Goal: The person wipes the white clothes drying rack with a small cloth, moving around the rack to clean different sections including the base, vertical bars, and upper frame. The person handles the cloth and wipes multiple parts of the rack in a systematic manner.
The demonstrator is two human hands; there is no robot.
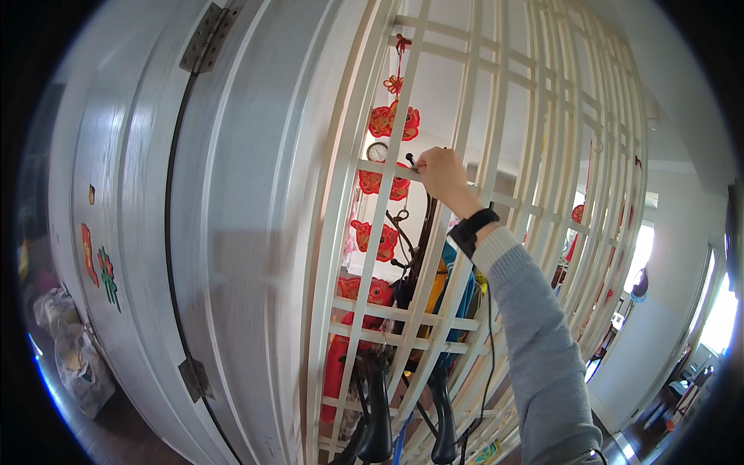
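My right hand (443, 173) is raised to a white lattice screen (427, 317), its fingers curled at a horizontal bar. Whether the fingertips pinch anything is unclear. A dark knob (410, 157) of a coat rack shows just beside the fingers. On the wrist is a black strap (481, 221), with a thin black cable (492, 325) running down from it. Lower down, black clothes hangers (376, 415) hang at the screen by metal hooks. Red fish-shaped ornaments (381, 241) dangle in a string left of the hand. My left hand is out of view.
A pale panelled door (250, 174) with metal hinges (196, 381) stands at the left, bearing small stickers (107, 276). Plastic bags (81, 363) sit on the floor beyond it. Behind the lattice are hanging clothes (459, 290) and a round wall clock (377, 151).
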